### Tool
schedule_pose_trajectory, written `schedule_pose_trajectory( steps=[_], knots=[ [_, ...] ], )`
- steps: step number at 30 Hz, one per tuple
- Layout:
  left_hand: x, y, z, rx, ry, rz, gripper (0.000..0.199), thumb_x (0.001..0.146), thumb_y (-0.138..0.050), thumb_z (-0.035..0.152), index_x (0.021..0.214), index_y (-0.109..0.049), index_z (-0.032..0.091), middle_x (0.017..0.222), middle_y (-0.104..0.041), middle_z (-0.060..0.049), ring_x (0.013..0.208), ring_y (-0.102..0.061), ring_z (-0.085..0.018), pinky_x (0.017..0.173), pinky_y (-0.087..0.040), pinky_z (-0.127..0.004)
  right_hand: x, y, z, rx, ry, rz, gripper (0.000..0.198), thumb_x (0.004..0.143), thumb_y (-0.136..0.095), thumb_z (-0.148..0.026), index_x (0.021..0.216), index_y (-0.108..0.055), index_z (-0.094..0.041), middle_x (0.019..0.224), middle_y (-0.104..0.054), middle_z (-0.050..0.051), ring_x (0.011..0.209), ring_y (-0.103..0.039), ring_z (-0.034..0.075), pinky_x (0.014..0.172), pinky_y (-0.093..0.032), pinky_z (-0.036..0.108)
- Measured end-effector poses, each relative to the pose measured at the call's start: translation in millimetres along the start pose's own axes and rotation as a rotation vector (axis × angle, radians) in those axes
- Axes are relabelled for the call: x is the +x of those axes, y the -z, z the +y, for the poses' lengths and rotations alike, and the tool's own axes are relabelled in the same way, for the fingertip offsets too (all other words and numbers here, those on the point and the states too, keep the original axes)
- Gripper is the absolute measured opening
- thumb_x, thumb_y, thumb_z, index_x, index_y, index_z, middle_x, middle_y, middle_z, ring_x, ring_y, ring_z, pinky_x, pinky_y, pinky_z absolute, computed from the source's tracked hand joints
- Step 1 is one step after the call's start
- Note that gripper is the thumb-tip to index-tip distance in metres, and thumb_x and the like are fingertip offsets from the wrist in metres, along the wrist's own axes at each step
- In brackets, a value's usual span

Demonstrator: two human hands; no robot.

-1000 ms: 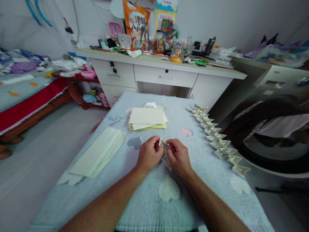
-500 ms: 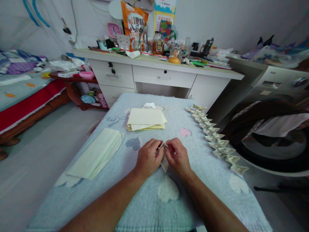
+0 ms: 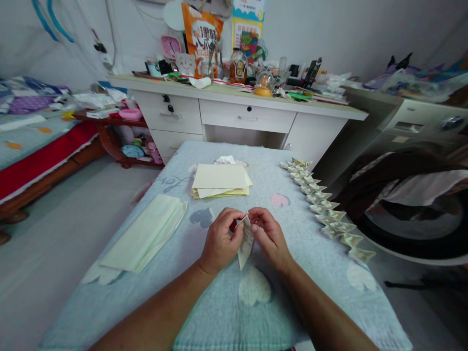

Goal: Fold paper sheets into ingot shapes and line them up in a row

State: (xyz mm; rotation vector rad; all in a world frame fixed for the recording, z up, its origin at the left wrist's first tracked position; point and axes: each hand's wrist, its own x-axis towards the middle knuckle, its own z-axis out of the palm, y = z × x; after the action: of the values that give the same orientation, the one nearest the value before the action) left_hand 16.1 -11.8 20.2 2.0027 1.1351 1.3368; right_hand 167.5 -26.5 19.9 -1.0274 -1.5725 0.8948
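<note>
Between my hands, above the front middle of the cloth-covered table (image 3: 204,302), is a folded piece of paper (image 3: 245,246) with printing on one face, tilted with a pointed end down. My left hand (image 3: 224,240) pinches its left side between thumb and fingers. My right hand (image 3: 268,236) closes on its upper right edge; the fingertips are partly hidden behind the paper. Beyond my hands lies a stack of cream paper sheets (image 3: 220,176). To the left rests a pile of pale green folded paper (image 3: 146,234). Several folded paper boats (image 3: 323,207) form a row along the right edge.
A crumpled white tissue (image 3: 224,160) lies behind the stack. Past the table stands a white desk (image 3: 248,114) crowded with a jar (image 3: 238,66), an orange bag (image 3: 202,39) and small items. A washing machine (image 3: 413,122) is at right, a bed (image 3: 44,146) at left.
The folded paper has turned between my hands, from an opened point at the top to a flat, narrow shape showing its printed side. My right-hand fingers have shifted along its upper edge.
</note>
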Motion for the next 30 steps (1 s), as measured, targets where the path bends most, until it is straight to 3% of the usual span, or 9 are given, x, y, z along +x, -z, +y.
schedule_pose_trajectory(
  steps=[5,9,14,21,30],
  knots=[
    [-2,2,0,-0.046,0.036,-0.012,0.016,0.084,-0.05,0.012,0.095,-0.059,0.019,0.085,-0.058,-0.001,0.074,-0.053,-0.013,0.069,-0.044,-0.023,6,0,6,0.378,-0.222,-0.049,0.031,0.084,-0.057,-0.033,0.113,-0.052,-0.023,0.096,-0.062,0.004,0.088,-0.059,0.018,0.082,-0.047,0.032],
    [-3,1,2,-0.065,0.053,-0.025,0.014,0.085,-0.05,0.014,0.095,-0.059,0.02,0.083,-0.057,-0.001,0.073,-0.053,-0.013,0.068,-0.043,-0.023,9,-1,9,0.493,-0.267,-0.059,0.034,0.078,-0.066,-0.035,0.108,-0.054,-0.024,0.086,-0.059,0.001,0.077,-0.058,0.015,0.077,-0.047,0.029],
    [-2,1,4,-0.104,0.069,-0.061,0.013,0.087,-0.049,0.017,0.095,-0.059,0.019,0.083,-0.055,-0.002,0.074,-0.052,-0.013,0.068,-0.043,-0.024,10,0,13,0.514,-0.289,0.017,0.033,0.072,-0.073,-0.037,0.097,-0.055,-0.024,0.077,-0.055,-0.002,0.067,-0.053,0.013,0.067,-0.046,0.026],
    [-2,2,4,-0.178,0.144,-0.108,0.007,0.086,-0.05,0.019,0.084,-0.057,0.019,0.078,-0.05,0.0,0.069,-0.047,-0.012,0.065,-0.04,-0.023,9,2,12,0.538,-0.299,0.002,0.031,0.072,-0.072,-0.037,0.093,-0.053,-0.023,0.078,-0.054,-0.001,0.068,-0.051,0.013,0.064,-0.044,0.024],
    [0,4,3,-0.266,0.127,-0.195,0.008,0.079,-0.047,0.014,0.079,-0.053,0.019,0.08,-0.049,-0.001,0.072,-0.047,-0.014,0.067,-0.04,-0.025,9,1,11,0.52,-0.318,-0.027,0.032,0.071,-0.071,-0.039,0.091,-0.051,-0.023,0.077,-0.052,-0.001,0.064,-0.049,0.012,0.059,-0.042,0.023]
  ],
)
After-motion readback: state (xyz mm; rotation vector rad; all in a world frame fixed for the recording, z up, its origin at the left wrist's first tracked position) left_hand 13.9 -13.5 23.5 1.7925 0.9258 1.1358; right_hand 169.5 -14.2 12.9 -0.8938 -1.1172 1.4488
